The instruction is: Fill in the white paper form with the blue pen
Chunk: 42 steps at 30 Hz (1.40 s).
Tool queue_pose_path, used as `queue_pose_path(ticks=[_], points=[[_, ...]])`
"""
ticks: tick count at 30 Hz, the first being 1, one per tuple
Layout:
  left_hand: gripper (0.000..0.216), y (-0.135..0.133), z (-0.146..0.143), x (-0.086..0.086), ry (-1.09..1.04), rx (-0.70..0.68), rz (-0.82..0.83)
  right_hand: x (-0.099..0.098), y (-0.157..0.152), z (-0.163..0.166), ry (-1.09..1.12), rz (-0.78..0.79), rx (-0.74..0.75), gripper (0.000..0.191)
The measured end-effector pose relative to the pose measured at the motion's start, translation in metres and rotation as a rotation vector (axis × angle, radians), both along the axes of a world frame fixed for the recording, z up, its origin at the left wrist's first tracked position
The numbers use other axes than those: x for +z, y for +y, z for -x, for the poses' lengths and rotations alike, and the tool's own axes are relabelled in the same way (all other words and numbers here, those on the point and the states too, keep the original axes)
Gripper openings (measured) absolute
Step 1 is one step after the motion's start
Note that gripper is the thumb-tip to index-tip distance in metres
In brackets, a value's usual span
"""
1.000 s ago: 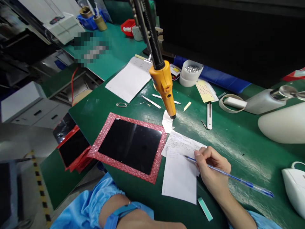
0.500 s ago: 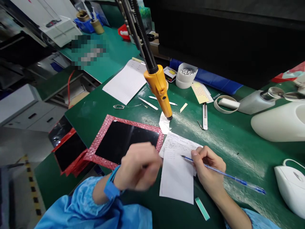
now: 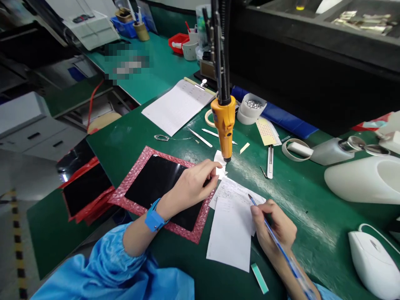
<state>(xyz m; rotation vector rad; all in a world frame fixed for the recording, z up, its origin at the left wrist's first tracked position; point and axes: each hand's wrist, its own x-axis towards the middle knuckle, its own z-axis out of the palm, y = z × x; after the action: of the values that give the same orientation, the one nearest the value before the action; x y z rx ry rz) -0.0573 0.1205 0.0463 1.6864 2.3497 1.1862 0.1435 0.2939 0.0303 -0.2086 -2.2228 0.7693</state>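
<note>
My right hand (image 3: 276, 227) grips a blue ballpoint pen (image 3: 271, 228), its tip over a handwritten slip (image 3: 233, 189). A mostly blank white sheet (image 3: 229, 237) partly covers that slip. My left hand (image 3: 196, 181), with a blue strap on its wrist, is above the right part of a black screen panel (image 3: 153, 179). Its thumb and forefinger curve forward with a gap between their tips, beside a crumpled white paper scrap (image 3: 220, 168); contact with the scrap is not clear. Under the panel lies pink bubble wrap (image 3: 196, 233).
A yellow electric screwdriver (image 3: 223, 125) hangs tip-down over the green bench. Behind it are tweezers (image 3: 200, 136), a clipboard with paper (image 3: 179, 106) and a white tub of small metal parts (image 3: 251, 110). On the right are a utility knife (image 3: 270, 162) and a white mouse (image 3: 373, 260).
My left hand has moved forward and slightly right, from a loose fist to extended fingers near the paper scrap. The pen has swung steeper, its tip higher on the slip. The view has shifted.
</note>
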Motion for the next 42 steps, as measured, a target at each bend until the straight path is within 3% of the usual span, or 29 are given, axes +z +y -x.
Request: queue_pose_path(ticks=[4, 9, 11, 15, 17, 21, 23, 25, 30, 35, 42], points=[[0.031, 0.001, 0.001, -0.002, 0.050, -0.023, 0.037, 0.002, 0.016, 0.000, -0.073, -0.316, 0.036, 0.008], [0.032, 0.000, 0.005, -0.002, 0.078, -0.002, 0.025, 0.003, 0.040, -0.003, -0.232, -0.688, 0.104, 0.030], [0.030, 0.001, 0.006, -0.002, 0.084, 0.001, 0.024, 0.004, 0.046, -0.003, -0.248, -0.765, 0.136, 0.033], [0.029, 0.003, 0.007, -0.003, 0.085, -0.011, 0.016, 0.002, 0.051, 0.002, -0.242, -0.728, 0.108, 0.041], [0.030, 0.004, 0.007, -0.004, 0.069, -0.016, 0.014, 0.000, 0.052, 0.003, -0.208, -0.641, 0.100, 0.046], [0.020, 0.005, 0.005, -0.002, 0.058, -0.014, -0.013, -0.001, 0.053, -0.001, -0.126, -0.423, 0.121, 0.036], [0.014, 0.005, 0.003, 0.001, 0.051, -0.009, -0.043, -0.001, 0.052, -0.004, -0.100, -0.367, 0.140, 0.051], [0.022, 0.004, 0.001, 0.004, 0.018, 0.011, -0.080, 0.000, 0.050, -0.006, -0.071, -0.337, 0.148, 0.055], [0.033, -0.003, -0.005, 0.015, -0.107, 0.060, -0.211, 0.002, 0.045, -0.008, -0.030, -0.320, 0.135, 0.045], [0.034, -0.011, -0.008, 0.024, -0.182, 0.034, -0.315, 0.002, 0.046, -0.025, -0.026, -0.434, -0.125, 0.046], [0.026, -0.016, -0.013, 0.036, -0.201, 0.034, -0.425, -0.001, 0.057, -0.089, -0.060, -0.585, -0.494, 0.011]])
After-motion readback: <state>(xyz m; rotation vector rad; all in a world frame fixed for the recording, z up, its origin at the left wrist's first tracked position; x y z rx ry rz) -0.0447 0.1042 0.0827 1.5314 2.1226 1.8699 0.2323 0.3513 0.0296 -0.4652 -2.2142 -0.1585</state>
